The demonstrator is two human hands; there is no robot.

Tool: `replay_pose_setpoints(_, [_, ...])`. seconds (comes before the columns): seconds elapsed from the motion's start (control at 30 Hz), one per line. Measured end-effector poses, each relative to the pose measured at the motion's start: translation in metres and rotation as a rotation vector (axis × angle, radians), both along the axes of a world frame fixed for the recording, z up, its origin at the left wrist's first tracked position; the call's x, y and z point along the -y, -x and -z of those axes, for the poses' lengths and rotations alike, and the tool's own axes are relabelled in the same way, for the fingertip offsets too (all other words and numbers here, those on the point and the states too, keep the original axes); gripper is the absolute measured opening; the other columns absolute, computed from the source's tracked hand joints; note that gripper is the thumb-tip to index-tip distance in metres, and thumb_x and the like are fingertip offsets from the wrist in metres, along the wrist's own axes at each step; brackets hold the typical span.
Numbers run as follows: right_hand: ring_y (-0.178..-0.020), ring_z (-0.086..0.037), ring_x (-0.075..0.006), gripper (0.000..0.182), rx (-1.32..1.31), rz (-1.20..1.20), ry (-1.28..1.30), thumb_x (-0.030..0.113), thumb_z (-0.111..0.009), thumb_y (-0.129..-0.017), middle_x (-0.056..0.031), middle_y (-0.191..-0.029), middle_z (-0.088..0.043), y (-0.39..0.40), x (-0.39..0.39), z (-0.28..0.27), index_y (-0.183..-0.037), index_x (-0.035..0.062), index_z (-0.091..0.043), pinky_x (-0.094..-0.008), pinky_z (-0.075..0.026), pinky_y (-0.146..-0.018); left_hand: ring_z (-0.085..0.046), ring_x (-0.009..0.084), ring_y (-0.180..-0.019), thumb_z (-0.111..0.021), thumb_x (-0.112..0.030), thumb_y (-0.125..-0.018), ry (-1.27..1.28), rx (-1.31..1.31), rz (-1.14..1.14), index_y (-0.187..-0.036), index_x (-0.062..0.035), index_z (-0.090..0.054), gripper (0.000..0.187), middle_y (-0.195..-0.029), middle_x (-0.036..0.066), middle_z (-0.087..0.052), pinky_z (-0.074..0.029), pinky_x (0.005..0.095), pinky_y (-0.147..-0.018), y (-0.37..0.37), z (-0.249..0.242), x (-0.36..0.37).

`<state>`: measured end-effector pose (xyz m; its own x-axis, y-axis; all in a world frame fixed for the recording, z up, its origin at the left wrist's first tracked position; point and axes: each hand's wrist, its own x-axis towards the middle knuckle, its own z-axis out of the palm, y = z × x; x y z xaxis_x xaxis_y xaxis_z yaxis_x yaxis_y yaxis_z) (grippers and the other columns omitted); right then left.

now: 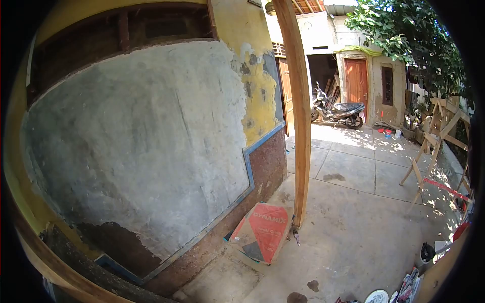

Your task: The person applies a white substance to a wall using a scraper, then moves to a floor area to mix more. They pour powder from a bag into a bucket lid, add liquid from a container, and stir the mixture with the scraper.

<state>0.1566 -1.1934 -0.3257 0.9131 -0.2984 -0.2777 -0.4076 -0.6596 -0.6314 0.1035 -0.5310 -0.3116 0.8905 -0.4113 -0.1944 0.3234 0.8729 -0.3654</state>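
A: The hand, first?
B: Neither the left hand nor the right hand is in view — I cannot tell how far open either is, or whether it has hold of anything.
A: The principal item?
B: A grey plastered patch (136,141) on the left wall, below the dark window opening (91,43). Its lower edge is ragged above a dark area (118,247).
A: Next outward?
B: A Dynamix bag (268,227) lies flat by the wall's foot, just beside a wooden post (301,126) — presumably placed there to keep it from underfoot. The near-upright post probably supports a roof.
A: Containers?
B: The bag's contents are hidden. A bucket (420,260) at right has something black at its mouth. A white round container (377,297), cut by the lower edge, holds nothing I can identify.
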Motion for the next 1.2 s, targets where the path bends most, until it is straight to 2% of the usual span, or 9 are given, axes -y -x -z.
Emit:
replay_pose_setpoints(0.3, [-0.081, -0.069, -0.0296, 0.023, -0.043, 0.206, -0.234, 0.011, -0.054, -0.084, -0.0187, -0.092, -0.069, 0.062, 0.091, -0.03, -0.098, -0.0027, -0.067, -0.0462, -0.056, -0.067, -0.056, 0.035, -0.111, -0.047, -0.026, -0.098, -0.298, 0.23, 0.178, -0.125, -0.007, -0.051, 0.033, -0.118, 0.014, -0.057, -0.043, 0.0534, -0.098, 0.068, 0.036, 0.123])
replay_pose_setpoints(0.37, [-0.096, -0.067, -0.0323, 0.033, -0.213, -0.027, 0.362, 0.033, -0.042, -0.095, -0.0129, -0.101, -0.07, 0.066, 0.121, -0.021, -0.102, 0.0172, -0.071, -0.0468, -0.05, -0.085, -0.056, 0.0359, -0.112, -0.047, -0.026, -0.098, -0.335, 0.213, 0.303, -0.126, -0.0067, -0.05, 0.035, -0.12, 0.014, -0.058, -0.043, 0.0543, -0.099, 0.125, 0.042, 0.154])
replay_pose_setpoints(0.43, [-0.093, -0.066, -0.0359, 0.031, -0.169, 0.017, 0.272, 0.03, -0.043, -0.095, -0.0152, -0.098, -0.069, 0.076, 0.139, -0.028, -0.1, 0.015, -0.07, -0.0498, -0.05, -0.081, -0.056, 0.0368, -0.113, -0.048, -0.026, -0.097, -0.351, 0.178, 0.486, -0.127, -0.0064, -0.05, 0.036, -0.121, 0.015, -0.058, -0.043, 0.0552, -0.099, 0.191, 0.049, 0.168])
replay_pose_setpoints(0.47, [-0.092, -0.065, -0.0384, 0.033, -0.059, 0.06, 0.419, 0.029, -0.042, -0.095, -0.0167, -0.096, -0.068, 0.081, 0.153, 0.006, -0.101, 0.0126, -0.07, -0.0501, -0.049, -0.082, -0.059, 0.0343, -0.102, -0.037, -0.028, -0.098, -0.575, -0.117, 0.521, -0.111, -0.009, -0.055, 0.03, -0.105, 0.013, -0.06, -0.046, 0.0537, -0.088, 0.181, 0.033, 0.163])
replay_pose_setpoints(0.5, [-0.094, -0.063, -0.0397, 0.034, -0.042, 0.093, 0.433, 0.028, -0.041, -0.096, -0.018, -0.098, -0.068, 0.089, 0.156, -0.005, -0.102, 0.01, -0.069, -0.0499, -0.047, -0.085, -0.059, 0.0432, -0.105, -0.041, -0.034, -0.096, -1.542, -0.193, 0.647, -0.123, -0.0137, -0.052, 0.035, -0.115, 0.015, -0.058, -0.048, 0.0634, -0.078, 0.176, 0.021, 0.185])
replay_pose_setpoints(0.63, [-0.09, -0.066, -0.0299, 0.031, 0.0, 0.45, 0.06, 0.03, -0.053, -0.088, -0.0151, -0.1, -0.069, 0.123, 0.158, -0.022, -0.098, 0.0053, -0.07, -0.0397, -0.051, -0.078, -0.065, 0.0382, -0.086, -0.062, -0.014, -0.087, -1.927, -0.056, 0.842, -0.126, -0.0136, -0.049, 0.041, -0.106, 0.014, -0.061, -0.052, 0.0558, -0.063, 0.111, 0.013, 0.198])
replay_pose_setpoints(0.7, [-0.082, -0.065, -0.0217, 0.025, 0.131, 0.636, -0.131, 0.028, -0.058, -0.087, -0.0086, -0.087, -0.068, 0.158, 0.161, 0.02, -0.094, 0.0076, -0.07, -0.0383, -0.051, -0.072, -0.065, 0.036, -0.086, -0.065, -0.01, -0.086, -1.904, -0.079, 0.909, -0.129, -0.014, -0.047, 0.047, -0.106, 0.013, -0.061, -0.052, 0.0546, -0.064, 0.082, 0.015, 0.196])
replay_pose_setpoints(0.83, [-0.082, -0.062, -0.0153, 0.022, 0.229, 1.187, -0.989, 0.025, -0.059, -0.088, -0.0031, -0.091, -0.065, 0.22, 0.104, -0.08, -0.102, 0.0107, -0.067, -0.0349, -0.052, -0.072, -0.065, 0.0364, -0.088, -0.064, -0.013, -0.087, -1.938, 0.051, 1.104, -0.129, -0.0158, -0.048, 0.045, -0.109, 0.012, -0.06, -0.052, 0.0549, -0.069, 0.033, 0.033, 0.207])
replay_pose_setpoints(1.2, [-0.076, -0.065, -0.0195, 0.013, 0.31, 1.416, -1.16, 0.02, -0.061, -0.089, -0.0045, -0.088, -0.065, 0.38, 0.051, -0.097, -0.097, 0.0107, -0.059, -0.0356, -0.055, -0.069, -0.067, 0.0201, -0.073, -0.063, -0.01, -0.083, -1.931, 0.441, 1.165, -0.112, -0.0094, -0.061, 0.029, -0.091, 0.011, -0.067, -0.054, 0.0362, -0.059, 0.074, 0.056, 0.31])
